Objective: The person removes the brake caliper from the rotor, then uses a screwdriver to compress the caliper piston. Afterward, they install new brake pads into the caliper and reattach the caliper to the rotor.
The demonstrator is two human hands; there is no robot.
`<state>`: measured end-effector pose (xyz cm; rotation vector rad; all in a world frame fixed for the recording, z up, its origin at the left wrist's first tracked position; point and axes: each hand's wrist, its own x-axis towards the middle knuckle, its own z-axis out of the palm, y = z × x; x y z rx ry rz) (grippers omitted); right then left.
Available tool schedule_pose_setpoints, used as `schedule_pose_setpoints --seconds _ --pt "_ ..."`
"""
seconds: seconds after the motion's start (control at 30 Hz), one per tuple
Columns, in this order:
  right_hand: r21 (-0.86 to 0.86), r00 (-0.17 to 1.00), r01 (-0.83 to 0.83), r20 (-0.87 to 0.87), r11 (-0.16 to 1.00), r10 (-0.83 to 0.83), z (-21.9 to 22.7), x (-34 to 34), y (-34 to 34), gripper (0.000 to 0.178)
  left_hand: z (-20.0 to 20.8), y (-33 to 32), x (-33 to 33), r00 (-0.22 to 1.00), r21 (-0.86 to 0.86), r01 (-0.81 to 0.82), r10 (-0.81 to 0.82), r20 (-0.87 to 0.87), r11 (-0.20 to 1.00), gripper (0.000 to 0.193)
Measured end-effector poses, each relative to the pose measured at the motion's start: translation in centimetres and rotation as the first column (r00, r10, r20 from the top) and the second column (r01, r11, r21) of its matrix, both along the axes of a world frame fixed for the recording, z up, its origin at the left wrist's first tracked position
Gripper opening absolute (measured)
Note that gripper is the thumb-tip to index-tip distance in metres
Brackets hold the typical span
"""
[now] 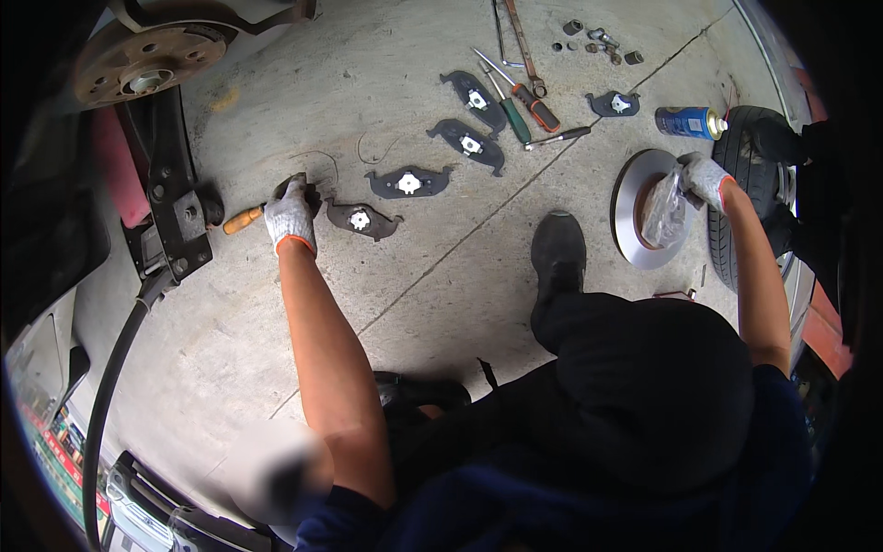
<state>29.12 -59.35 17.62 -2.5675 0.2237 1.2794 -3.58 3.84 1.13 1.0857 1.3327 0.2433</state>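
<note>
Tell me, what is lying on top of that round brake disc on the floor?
On the brake disc lies a crumpled clear plastic bag, gripped by the gloved right hand. The bag covers the disc's centre, so its hub hole cannot be seen.

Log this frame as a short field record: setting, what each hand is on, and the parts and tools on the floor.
Setting: concrete floor beside a raised car's bare rusty wheel hub
Left hand: gloved, gripping a tool with an orange wooden handle; the tool's head is hidden
Right hand: gloved, holding a crumpled clear plastic bag at a grey round metal brake disc
Parts: five dark grey brake pads, nearest to the left hand
Tools: green-handled screwdriver, orange-handled screwdriver
Other: blue spray can, black tyre
</note>
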Motion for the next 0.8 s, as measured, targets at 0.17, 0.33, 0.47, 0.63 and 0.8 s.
schedule_pose_setpoints --seconds 0.17,0.33,0.47,0.63,0.8 --pt "-0.373 0.865 -0.452 -0.405 0.81 0.297 -0.9 -1.2 -13.3 0.016 0.0 -0.1 0.3 0.995 -0.052 0.044 -0.049 -0.085 0.998 0.023" --pt "-0.48 0.746 -0.528 0.132 0.701 0.653 0.3 -5.1 6.4 0.037 0.1 1.6 -1.6 0.972 0.098 -0.066 0.086 -0.22 0.993 0.017" --pt "-0.126 0.513 -0.78 0.432 0.613 0.742 -2.2 -10.7 21.2 0.038 0.2 1.5 -2.6 0.92 0.1 0.001 0.038 -0.39 0.995 0.024" --pt "-0.005 0.223 -0.966 0.503 0.26 0.835 -6.9 -17.1 34.2 0.061 0.8 -0.8 -3.1 0.859 0.018 0.225 -0.189 -0.476 0.974 0.037" --pt "-0.053 0.176 -0.969 0.535 0.24 0.826 -11.7 -17.5 35.9 0.057 2.1 -3.6 -2.2 0.797 -0.052 0.364 -0.34 -0.498 0.93 0.048"
